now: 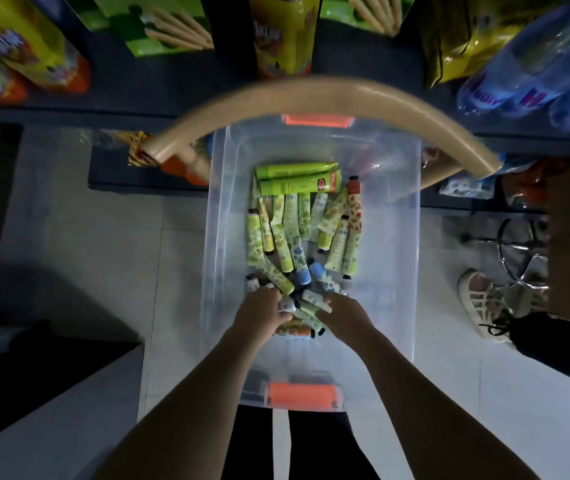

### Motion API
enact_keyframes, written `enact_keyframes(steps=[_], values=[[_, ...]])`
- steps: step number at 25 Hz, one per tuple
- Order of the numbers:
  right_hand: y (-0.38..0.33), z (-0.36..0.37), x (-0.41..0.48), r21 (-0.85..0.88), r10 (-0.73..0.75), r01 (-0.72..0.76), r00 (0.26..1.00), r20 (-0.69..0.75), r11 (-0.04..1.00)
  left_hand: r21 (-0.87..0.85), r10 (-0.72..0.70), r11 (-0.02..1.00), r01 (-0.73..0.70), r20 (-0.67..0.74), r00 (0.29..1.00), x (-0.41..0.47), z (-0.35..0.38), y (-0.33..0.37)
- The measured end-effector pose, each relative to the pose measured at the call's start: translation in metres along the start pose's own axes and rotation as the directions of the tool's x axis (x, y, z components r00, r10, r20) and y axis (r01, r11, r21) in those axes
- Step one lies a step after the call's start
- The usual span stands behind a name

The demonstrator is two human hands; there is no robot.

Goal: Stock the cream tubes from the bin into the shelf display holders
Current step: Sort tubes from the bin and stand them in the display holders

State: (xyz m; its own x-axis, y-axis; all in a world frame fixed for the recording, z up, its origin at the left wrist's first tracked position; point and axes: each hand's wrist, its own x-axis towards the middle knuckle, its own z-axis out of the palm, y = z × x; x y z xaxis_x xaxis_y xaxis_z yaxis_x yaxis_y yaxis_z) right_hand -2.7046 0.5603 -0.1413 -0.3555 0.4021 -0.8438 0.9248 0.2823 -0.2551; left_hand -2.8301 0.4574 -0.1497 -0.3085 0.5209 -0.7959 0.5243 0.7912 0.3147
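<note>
While deep in the bin (pixel 392 244), clutching cream tubes (pixel 285 237) at the pile's near end with curled fingers (pixel 332 301) of left hand (pixel 262 315) and right hand (pixel 347 318).

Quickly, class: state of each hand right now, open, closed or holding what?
Left hand: gripping cream tubes in the bin.
Right hand: gripping cream tubes too.

Views: one, a wide-angle camera worn on the person's head.
Facing: almost straight down onto the clear bin (pixel 397 244) on the floor (pixel 103 220), with the shelf (pixel 172 88) bowing across the top edge.
Nearness: arm's length; forearms rise from the bottom edge to the left hand (pixel 264 311) and right hand (pixel 344 317) among the cream tubes (pixel 287 230).
</note>
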Motion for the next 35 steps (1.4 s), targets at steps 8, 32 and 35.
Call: enact_keyframes(steps=[8, 32, 35], values=[[0.023, 0.037, 0.037, 0.182, 0.198, -0.182, 0.977, -0.077, 0.966, -0.071, 0.044, 0.996, -0.053, -0.127, 0.991, 0.03, 0.033, -0.021], [0.019, 0.031, 0.05, 0.339, 0.073, -0.044, 0.995, -0.072, 0.94, -0.826, -0.281, 0.545, 0.147, -0.015, 0.96, 0.022, -0.013, -0.003], [0.007, 0.016, 0.031, 0.56, 0.058, -0.041, 0.998, -0.012, 0.828, -0.914, -0.303, 0.376, 0.15, 0.031, 0.953, 0.017, -0.026, 0.006]])
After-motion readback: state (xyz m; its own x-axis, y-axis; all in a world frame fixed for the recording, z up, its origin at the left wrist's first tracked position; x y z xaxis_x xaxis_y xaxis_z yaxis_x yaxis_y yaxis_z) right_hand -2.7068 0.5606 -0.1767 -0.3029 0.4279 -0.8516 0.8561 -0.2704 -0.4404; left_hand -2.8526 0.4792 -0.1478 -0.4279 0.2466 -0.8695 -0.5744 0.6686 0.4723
